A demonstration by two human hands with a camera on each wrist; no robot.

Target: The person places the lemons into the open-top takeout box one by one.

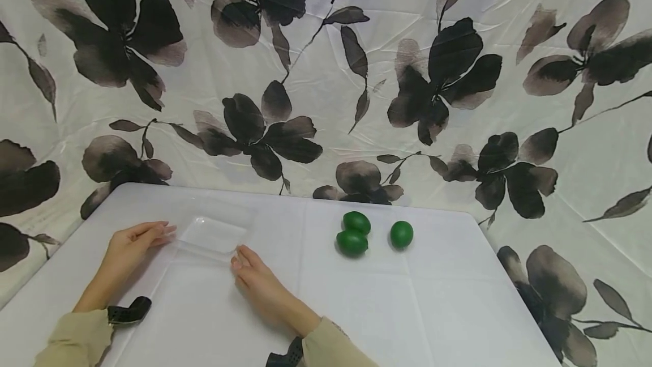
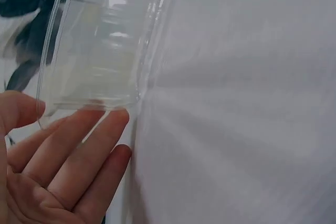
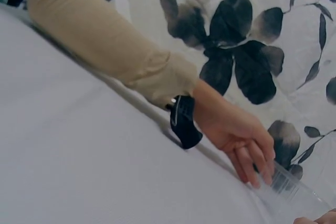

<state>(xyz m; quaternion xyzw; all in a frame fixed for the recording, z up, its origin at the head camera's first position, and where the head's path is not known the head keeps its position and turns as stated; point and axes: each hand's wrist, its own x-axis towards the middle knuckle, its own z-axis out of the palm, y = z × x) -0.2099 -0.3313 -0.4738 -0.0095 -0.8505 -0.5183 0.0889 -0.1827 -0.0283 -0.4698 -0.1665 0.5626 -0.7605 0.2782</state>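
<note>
A clear plastic container [image 1: 216, 234], rectangular and shallow, is held between both hands over the left part of the white table. My left hand [image 1: 133, 248] pinches its left end. In the left wrist view the thumb of this left hand [image 2: 68, 166] is at the rim and the fingers touch the end wall of the container [image 2: 94, 72]. At the near right corner my right hand [image 1: 262, 282] grips the container's edge. To the right lie three green limes [image 1: 352, 243]: two touch each other, and the third lime [image 1: 402, 234] lies apart.
The table [image 1: 433, 310] is covered by a creased white cloth. Behind it hangs a white curtain [image 1: 356, 146] with dark flowers. A black wrist device [image 1: 129, 310] is on the left wrist, and another black device [image 1: 286, 354] on the right.
</note>
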